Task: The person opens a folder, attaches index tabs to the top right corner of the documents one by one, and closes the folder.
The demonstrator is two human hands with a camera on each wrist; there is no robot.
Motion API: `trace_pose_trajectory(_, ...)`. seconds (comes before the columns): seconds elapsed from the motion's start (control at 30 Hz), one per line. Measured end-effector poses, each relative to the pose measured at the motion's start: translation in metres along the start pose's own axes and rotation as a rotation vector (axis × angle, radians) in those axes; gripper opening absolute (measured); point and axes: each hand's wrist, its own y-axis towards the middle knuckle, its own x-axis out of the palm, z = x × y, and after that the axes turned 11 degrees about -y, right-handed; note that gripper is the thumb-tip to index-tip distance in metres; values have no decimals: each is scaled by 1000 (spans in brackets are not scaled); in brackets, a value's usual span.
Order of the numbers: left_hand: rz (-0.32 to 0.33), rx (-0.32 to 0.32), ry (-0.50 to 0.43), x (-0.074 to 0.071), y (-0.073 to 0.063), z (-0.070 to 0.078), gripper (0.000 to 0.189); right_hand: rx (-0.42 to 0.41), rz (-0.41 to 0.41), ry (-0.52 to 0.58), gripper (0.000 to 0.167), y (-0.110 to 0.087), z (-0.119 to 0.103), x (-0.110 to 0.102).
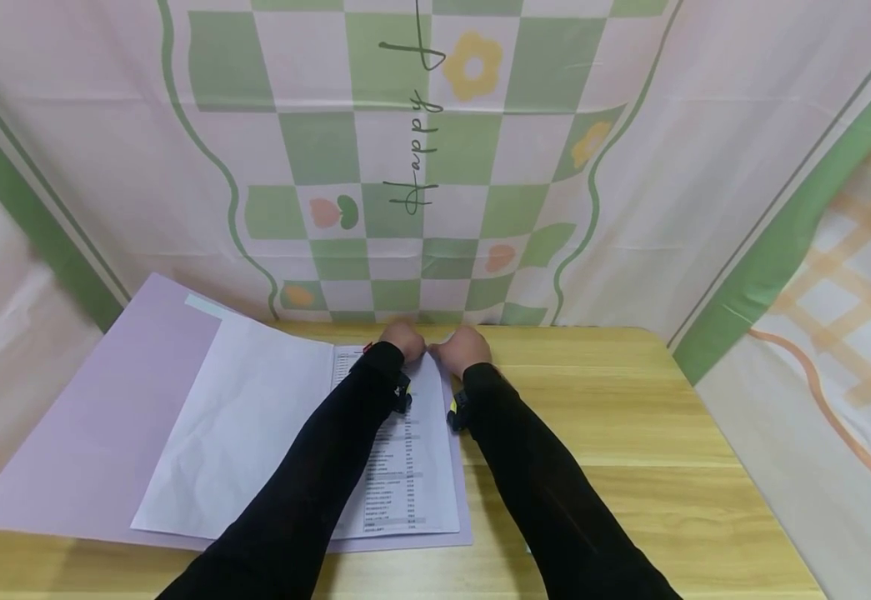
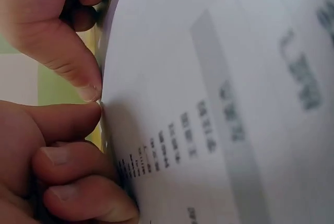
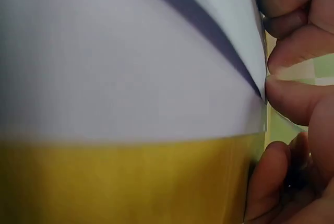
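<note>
A lilac folder (image 1: 97, 433) lies spread open on the table, with a blank white sheet (image 1: 232, 417) on its left side and a printed sheet (image 1: 423, 467) of listed rows on its right. At the far edge of the printed sheet, my left hand (image 1: 403, 340) pinches the paper, its other fingers curled in the left wrist view. Close beside it, my right hand (image 1: 465, 350) pinches the same edge near the right corner. The two thumb tips meet there. In the right wrist view the paper (image 3: 235, 10) lifts slightly off the lilac cover (image 3: 130, 78). Forearms hide part of the print.
The wooden table (image 1: 593, 417) extends to the right of the folder. A checked green and white cloth (image 1: 390, 150) hangs behind the table's far edge, and more cloth hangs at both sides. A pale strip (image 1: 204, 306) shows near the folder's upper left.
</note>
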Motion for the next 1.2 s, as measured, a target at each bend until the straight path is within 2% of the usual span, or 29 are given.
trace_pose_trajectory(0.07, -14, -10, 6, 0, -2, 0, 23, 7, -13, -12, 48, 3, 3, 4)
trace_pose_trajectory(0.13, -34, -13, 59, 1, -1, 0, 21, 2, -22, -31, 47, 6, 5, 6)
trace_pose_trajectory(0.2, -51, -14, 116, 1, 1, 0, 21, -10, -27, -50, 44, 7, 6, 7)
trace_pose_trajectory(0.3, -70, -20, 152, 2, 6, 0, 21, -23, -25, -63, 37, 8, 6, 4)
trace_pose_trajectory(0.5, -70, -51, 97, 4, 14, -1, 19, -18, -60, -30, 44, 5, 4, -8)
trace_pose_trajectory(0.7, -51, -83, 19, 6, 15, 0, 22, -2, -96, -15, 51, 2, 5, -14)
trace_pose_trajectory(0.93, -41, -54, 38, 6, 14, -1, 17, 23, -108, 3, 49, 5, 8, -11)
trace_pose_trajectory(1.2, -37, -86, -9, 5, 13, 0, 22, 16, -83, -1, 46, 4, 7, -12)
